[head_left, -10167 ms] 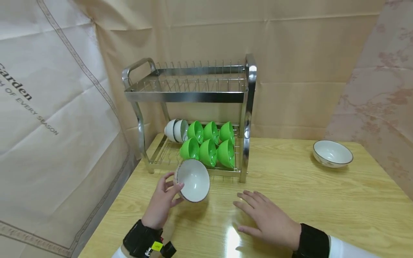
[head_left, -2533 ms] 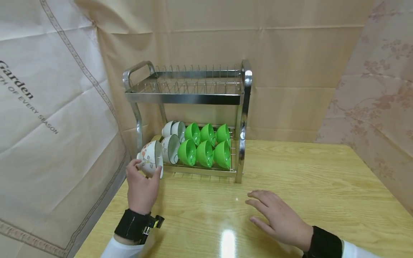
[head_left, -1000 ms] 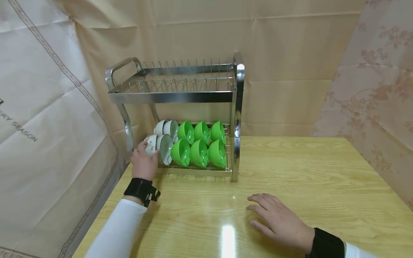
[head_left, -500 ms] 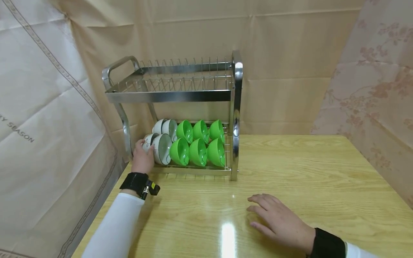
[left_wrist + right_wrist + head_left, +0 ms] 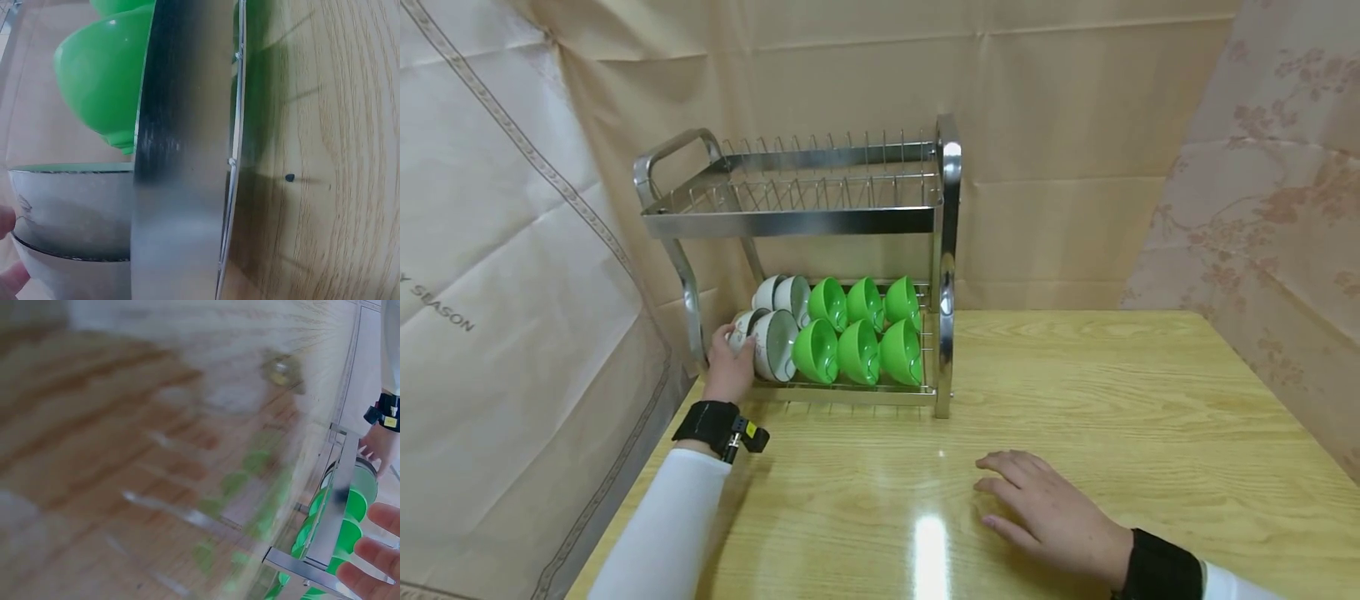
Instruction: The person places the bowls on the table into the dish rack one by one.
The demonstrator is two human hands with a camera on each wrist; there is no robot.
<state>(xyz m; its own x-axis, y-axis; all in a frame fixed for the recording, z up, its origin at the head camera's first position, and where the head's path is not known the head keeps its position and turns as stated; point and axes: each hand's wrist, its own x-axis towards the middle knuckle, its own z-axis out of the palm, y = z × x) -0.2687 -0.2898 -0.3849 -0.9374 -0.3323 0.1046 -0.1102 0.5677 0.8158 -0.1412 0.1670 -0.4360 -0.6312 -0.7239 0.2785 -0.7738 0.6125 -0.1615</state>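
Observation:
My left hand [image 5: 730,369] reaches to the front left of the lower rack tier, thumb and fingers around a white flower-patterned bowl [image 5: 741,329]. This bowl stands on its side, nested against a second white bowl [image 5: 777,346]. In the left wrist view, fingertips [image 5: 12,279] show at the left edge by the outer bowl [image 5: 81,278]; the rack's front rail hides the bowls' other ends. My right hand [image 5: 1054,518] hovers over the table at right, fingers loosely extended, holding nothing; its fingertips also show in the right wrist view.
A two-tier metal dish rack [image 5: 801,223] stands on the wooden table [image 5: 1075,392]. Several green bowls [image 5: 859,352] fill its lower tier to the right, and two more white bowls [image 5: 792,297] sit behind. Cloth curtains [image 5: 1075,167] hang behind and at both sides.
The bowl held before the rack and the one at the table's right have left those spots; two front white bowls now sit in the rack. The left hand moved in; the right hand stayed.

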